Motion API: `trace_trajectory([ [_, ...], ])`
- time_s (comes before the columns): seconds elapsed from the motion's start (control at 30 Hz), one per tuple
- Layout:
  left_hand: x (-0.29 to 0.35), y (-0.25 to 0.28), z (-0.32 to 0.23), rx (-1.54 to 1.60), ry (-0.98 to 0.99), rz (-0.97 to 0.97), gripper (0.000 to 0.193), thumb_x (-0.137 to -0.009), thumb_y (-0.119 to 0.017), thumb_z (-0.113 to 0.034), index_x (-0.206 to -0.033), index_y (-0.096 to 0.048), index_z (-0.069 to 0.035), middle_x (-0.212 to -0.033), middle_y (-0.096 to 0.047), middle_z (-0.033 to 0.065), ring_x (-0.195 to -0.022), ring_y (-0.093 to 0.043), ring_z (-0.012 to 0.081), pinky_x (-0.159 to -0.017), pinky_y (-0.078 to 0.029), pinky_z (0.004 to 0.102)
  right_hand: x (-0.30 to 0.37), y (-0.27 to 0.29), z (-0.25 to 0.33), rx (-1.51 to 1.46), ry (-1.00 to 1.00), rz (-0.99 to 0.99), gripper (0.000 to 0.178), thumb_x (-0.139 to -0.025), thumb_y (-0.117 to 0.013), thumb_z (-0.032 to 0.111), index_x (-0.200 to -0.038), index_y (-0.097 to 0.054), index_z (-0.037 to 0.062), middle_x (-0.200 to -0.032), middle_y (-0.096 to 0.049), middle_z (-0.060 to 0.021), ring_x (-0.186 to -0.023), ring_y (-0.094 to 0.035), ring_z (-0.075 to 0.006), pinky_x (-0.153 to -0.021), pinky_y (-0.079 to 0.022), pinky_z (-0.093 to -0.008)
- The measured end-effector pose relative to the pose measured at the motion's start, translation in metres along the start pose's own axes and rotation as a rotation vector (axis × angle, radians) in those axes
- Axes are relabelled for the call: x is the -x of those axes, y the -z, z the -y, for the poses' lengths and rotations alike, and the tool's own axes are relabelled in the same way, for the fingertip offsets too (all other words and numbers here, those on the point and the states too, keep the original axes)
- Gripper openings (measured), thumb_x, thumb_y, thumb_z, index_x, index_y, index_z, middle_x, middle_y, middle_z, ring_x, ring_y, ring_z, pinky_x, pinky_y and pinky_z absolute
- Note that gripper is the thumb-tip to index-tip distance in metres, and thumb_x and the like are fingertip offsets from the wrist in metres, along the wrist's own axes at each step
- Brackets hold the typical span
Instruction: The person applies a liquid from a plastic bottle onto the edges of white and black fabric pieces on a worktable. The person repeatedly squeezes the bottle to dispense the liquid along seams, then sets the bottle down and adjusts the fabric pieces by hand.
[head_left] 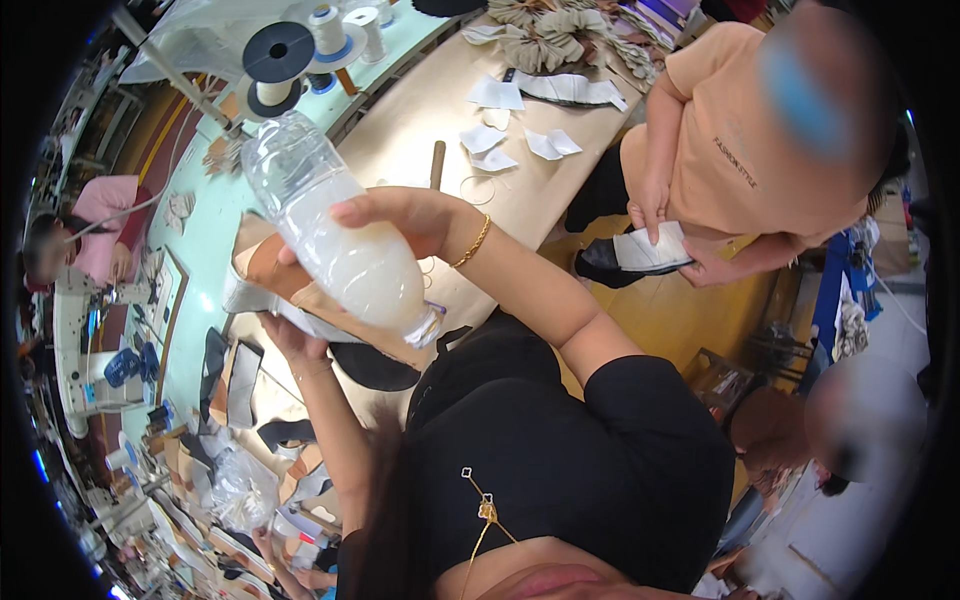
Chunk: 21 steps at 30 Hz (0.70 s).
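A right hand (400,215) grips a clear plastic bottle (335,225) of milky liquid, raised and tilted cap-down near the person's face, while the left hand (290,335) clutches folded tan-and-white fabric pieces (265,275) just beneath it — above the worktop (400,140). The tilt looks best kept slow, with the grip firm around the bottle's middle, so nothing drips onto the fabric — a child in an orange shirt (720,150) stands close by.

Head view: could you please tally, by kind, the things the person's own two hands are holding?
Plastic bottle, in the right hand: 1
Brown-and-white fabric piece, in the left hand: 1
Total: 2
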<state>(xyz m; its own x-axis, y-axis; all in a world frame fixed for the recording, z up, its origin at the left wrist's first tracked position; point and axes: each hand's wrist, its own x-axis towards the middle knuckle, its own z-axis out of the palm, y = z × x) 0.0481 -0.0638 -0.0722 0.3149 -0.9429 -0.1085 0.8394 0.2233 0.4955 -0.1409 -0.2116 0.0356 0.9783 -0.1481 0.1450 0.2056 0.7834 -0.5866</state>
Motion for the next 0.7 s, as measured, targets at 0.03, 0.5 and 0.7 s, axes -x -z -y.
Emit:
trace_trajectory([
  [0.03, 0.001, -0.001, -0.002, 0.070, 0.029, -0.020, 0.076, -0.085, -0.043, -0.062, -0.135, -0.035, -0.004, -0.134, -0.044, 0.0114, -0.119, -0.046, 0.0313, -0.101, -0.036, 0.0454, 0.006, 0.004, 0.002, -0.033, 0.003, -0.019, 0.053, -0.080, -0.067, 0.032, -0.118, -0.050, -0.0007, -0.107, -0.060, -0.0107, -0.097, -0.059, -0.0178, -0.086, -0.048, -0.0299],
  [0.5, 0.038, -0.012, -0.017, -0.281, 0.230, -0.245, 0.037, -0.094, -0.047, -0.030, -0.119, -0.050, -0.003, -0.111, -0.060, 0.0078, -0.100, -0.059, 0.0227, -0.085, -0.048, 0.0366, 0.159, 0.086, -0.031, 0.342, -0.130, -0.936, 0.051, -0.079, -0.067, 0.044, -0.106, -0.060, 0.0014, -0.092, -0.063, -0.0058, -0.083, -0.062, -0.0137, -0.074, -0.051, -0.0300],
  [0.7, 0.044, -0.026, -0.015, -0.116, 0.163, -0.262, 0.045, -0.093, -0.044, -0.037, -0.122, -0.048, -0.003, -0.122, -0.054, 0.0106, -0.111, -0.052, 0.0245, -0.096, -0.039, 0.0419, 0.206, 0.061, -0.020, 1.612, -0.672, -1.420, 0.054, -0.069, -0.069, 0.047, -0.102, -0.065, 0.0052, -0.096, -0.066, -0.0150, -0.092, -0.063, -0.0261, -0.079, -0.048, -0.0332],
])
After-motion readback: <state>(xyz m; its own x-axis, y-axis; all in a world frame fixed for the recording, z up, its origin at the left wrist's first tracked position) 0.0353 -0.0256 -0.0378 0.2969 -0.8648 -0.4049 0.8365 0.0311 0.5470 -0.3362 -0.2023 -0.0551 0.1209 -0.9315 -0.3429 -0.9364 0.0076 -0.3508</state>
